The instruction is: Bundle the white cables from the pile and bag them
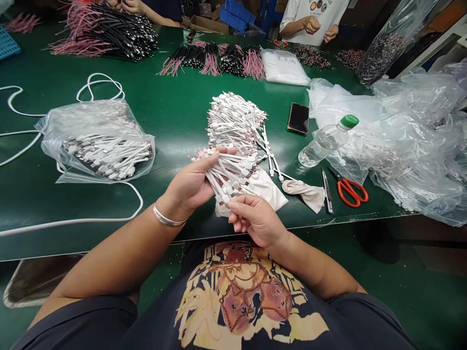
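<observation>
Shirt (251, 304) nearest, cables in hand

Table (175, 97): front edge just under wrists. Bag (98, 114) and pile (233, 121) well apart, leaving side room; pile within easy reach. Left hand (191, 184) cradles bundle (228, 177), likely keeping cables together. Right hand (257, 218) narrow at plugs, grip unclear. Scissors (342, 186) near edge.

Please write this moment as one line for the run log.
left hand: holds bundle of white cables | right hand: at bundle's lower end | beyond: white cable pile | right side: red-handled scissors
</observation>
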Tool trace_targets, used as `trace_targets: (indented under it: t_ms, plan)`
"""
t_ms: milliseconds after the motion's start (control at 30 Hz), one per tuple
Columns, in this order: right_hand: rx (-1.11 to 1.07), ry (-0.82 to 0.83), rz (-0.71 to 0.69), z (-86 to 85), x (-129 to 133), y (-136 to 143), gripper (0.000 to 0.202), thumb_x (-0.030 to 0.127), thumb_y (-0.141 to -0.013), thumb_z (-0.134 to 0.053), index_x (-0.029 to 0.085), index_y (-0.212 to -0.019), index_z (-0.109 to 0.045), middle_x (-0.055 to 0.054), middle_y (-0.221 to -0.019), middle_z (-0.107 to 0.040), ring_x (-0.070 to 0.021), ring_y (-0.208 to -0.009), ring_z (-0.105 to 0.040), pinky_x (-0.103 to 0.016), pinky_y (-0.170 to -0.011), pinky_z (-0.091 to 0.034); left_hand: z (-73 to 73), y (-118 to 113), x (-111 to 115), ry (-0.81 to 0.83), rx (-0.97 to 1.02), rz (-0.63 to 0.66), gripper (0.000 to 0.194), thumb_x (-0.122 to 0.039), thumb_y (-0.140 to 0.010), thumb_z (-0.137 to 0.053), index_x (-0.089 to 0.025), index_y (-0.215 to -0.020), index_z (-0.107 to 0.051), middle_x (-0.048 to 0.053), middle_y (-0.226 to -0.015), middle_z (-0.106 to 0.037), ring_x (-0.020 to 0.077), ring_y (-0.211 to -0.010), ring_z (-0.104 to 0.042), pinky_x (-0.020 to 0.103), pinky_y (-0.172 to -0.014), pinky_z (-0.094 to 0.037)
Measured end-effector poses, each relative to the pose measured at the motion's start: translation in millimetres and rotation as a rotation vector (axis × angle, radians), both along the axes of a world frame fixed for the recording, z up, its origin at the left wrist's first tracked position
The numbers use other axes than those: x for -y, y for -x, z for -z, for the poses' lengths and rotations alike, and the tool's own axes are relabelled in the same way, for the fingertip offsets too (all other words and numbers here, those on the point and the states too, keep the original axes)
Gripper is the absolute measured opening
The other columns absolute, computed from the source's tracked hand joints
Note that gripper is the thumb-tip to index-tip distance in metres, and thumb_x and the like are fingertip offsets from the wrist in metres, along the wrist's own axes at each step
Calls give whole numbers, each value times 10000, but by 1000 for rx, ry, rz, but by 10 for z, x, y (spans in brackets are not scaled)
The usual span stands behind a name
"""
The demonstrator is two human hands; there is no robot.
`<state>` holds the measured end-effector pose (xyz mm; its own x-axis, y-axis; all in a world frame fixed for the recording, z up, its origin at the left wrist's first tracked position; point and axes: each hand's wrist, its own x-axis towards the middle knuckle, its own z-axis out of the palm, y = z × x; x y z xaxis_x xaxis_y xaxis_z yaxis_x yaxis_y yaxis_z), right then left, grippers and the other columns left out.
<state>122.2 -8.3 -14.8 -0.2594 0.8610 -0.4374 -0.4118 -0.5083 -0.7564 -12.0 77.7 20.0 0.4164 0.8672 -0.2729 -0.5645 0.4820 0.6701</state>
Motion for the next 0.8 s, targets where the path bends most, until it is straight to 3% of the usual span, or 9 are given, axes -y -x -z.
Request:
trace_targets:
  t_ms: [133, 333, 533, 800]
  plan:
    - [-40, 31, 73, 15, -26, -14, 305, 395, -669, -753, 169, -720, -554, 59, -545, -583, -32, -398, -477, -132, -359, -278, -34, -3, 4, 15, 5, -19, 212, -134, -876, -464, -124, -966, -655, 62, -1008, -703, 183, -869, -665, 378, -929, -471]
    - [36, -40, 66, 48, -63, 22, 295, 423, -702, -721, 161, -741, -591, 45, -554, -580, -35, -393, -461, -147, -347, -255, -42, -8, 22, 21, 8, -13, 204, -145, -877, -468, -132, -973, -647, 63, -1018, -700, 187, -881, -665, 384, -935, -467]
    - [241, -267, 157, 62, -17, 70, 238, 396, -728, -704, 172, -750, -627, 37, -551, -586, -64, -441, -480, -196, -434, -375, -18, 3, 23, 10, 22, 0, 179, -155, -867, -492, -146, -949, -651, 51, -1038, -698, 190, -922, -660, 394, -958, -461]
    - [281, -305, 145, 47, -4, 68, 226, 389, -743, -696, 175, -752, -620, 38, -557, -578, -64, -456, -483, -195, -454, -386, -40, -4, 27, 23, 30, 0, 183, -143, -880, -471, -141, -939, -644, 49, -1031, -700, 181, -907, -659, 374, -928, -477]
